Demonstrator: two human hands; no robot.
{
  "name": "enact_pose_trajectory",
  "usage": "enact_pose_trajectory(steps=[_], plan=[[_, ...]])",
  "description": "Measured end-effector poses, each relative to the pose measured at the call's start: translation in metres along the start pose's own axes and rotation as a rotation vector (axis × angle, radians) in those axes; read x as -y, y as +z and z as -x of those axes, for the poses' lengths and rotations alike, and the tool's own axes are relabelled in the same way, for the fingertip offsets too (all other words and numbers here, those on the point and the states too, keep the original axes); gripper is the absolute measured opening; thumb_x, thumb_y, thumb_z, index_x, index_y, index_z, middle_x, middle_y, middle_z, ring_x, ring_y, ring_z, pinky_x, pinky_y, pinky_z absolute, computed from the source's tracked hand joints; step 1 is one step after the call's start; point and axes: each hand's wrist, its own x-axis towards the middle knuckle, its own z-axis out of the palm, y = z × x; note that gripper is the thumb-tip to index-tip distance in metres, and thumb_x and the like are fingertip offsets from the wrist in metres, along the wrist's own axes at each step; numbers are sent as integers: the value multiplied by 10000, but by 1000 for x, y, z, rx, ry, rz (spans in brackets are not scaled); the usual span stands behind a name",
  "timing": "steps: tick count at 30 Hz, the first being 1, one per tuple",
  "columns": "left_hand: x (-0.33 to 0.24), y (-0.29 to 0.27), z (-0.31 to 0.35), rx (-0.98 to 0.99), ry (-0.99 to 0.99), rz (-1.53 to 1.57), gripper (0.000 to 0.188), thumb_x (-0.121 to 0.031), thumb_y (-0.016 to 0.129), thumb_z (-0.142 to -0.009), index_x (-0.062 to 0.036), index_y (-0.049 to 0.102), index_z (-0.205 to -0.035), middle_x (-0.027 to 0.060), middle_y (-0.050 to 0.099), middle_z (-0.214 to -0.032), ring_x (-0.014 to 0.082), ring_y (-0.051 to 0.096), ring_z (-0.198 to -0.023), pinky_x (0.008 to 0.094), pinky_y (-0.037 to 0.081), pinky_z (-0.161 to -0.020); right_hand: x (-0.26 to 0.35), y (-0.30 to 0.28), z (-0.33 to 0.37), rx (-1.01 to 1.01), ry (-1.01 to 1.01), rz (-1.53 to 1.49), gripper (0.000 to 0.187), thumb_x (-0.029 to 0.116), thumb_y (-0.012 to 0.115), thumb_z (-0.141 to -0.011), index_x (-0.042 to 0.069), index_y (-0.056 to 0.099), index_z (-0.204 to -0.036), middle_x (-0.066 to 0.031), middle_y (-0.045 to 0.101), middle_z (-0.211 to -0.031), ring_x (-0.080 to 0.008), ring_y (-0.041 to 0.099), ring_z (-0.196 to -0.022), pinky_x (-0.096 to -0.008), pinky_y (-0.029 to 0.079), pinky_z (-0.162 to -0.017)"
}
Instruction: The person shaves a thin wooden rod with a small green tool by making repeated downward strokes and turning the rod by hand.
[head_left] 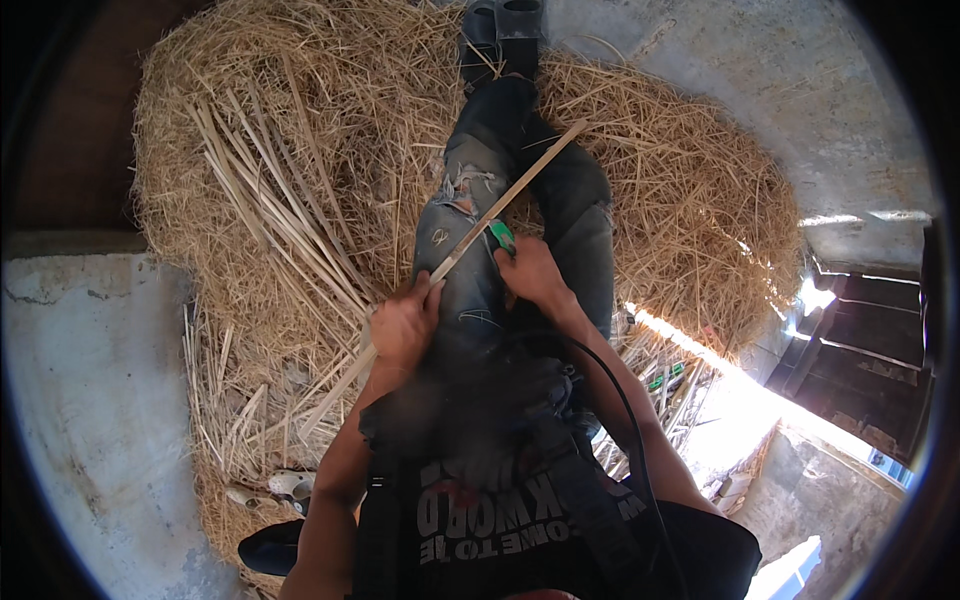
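A long, flat bamboo strip (530,176) slants across my outstretched legs, its far end past the knees and its near end beside my left forearm. My left hand (402,322) is closed round its middle, by my left thigh. In my right hand (532,270) is a small green utility knife (502,236), gripped with its tip close to the strip's edge. Whether the blade touches the strip I cannot tell. Left of my legs, a bundle of similar pale strips (275,205) lies on the straw.
Straw (690,190) is heaped around and under my legs. Thin split pieces (235,410) lie at the left, near a pair of light shoes (290,487). Concrete walls (90,400) stand on either side. A green object (665,377) lies among sticks at the right. A black cable (625,405) crosses my right arm.
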Motion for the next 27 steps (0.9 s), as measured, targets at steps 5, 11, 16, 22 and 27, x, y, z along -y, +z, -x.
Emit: enact_pose_trajectory(steps=[5, 11, 16, 22, 27], plan=[[2, 0, 0, -17, 18, 19, 304, -361, 732, -962, -119, 781, -1139, 138, 766, -937, 385, 739, -767, 481, 598, -674, 12, -7, 2, 63, -3, -28, 367, 286, 649, -916, -78, 687, -899, -326, 688, -900, -499, 676, -938, -550, 537, -875], [0, 0, -1, -2, 20, 19, 301, -365, 718, -970, -117, 778, -1129, 137, 760, -910, 388, 734, -769, 492, 593, -680, 17, -5, 4, 180, -9, -43, 357, 300, 652, -915, -53, 709, -902, -309, 694, -904, -477, 685, -946, -549, 547, -860], [-17, -12, -9, 6, 18, 23, 267, -310, 766, -937, -77, 788, -1065, 187, 712, -775, 400, 709, -721, 498, 558, -655, 24, 4, 16, 148, -80, 91, 361, 322, 639, -920, -31, 710, -945, -293, 700, -928, -482, 683, -937, -559, 543, -861], [-2, -6, -7, 27, 25, 40, 284, -387, 708, -975, -137, 751, -1103, 143, 741, -848, 389, 722, -756, 511, 573, -661, 9, -3, 13, 141, 13, -160, 342, 318, 658, -912, -21, 689, -935, -270, 712, -926, -482, 690, -936, -561, 549, -863], [-2, -5, -7, 27, 46, 25, 292, -384, 708, -977, -121, 757, -1095, 147, 742, -856, 382, 724, -763, 501, 575, -674, 4, -8, 6, -53, 44, 34, 343, 307, 678, -914, -36, 671, -928, -283, 707, -911, -483, 694, -942, -569, 550, -856]])
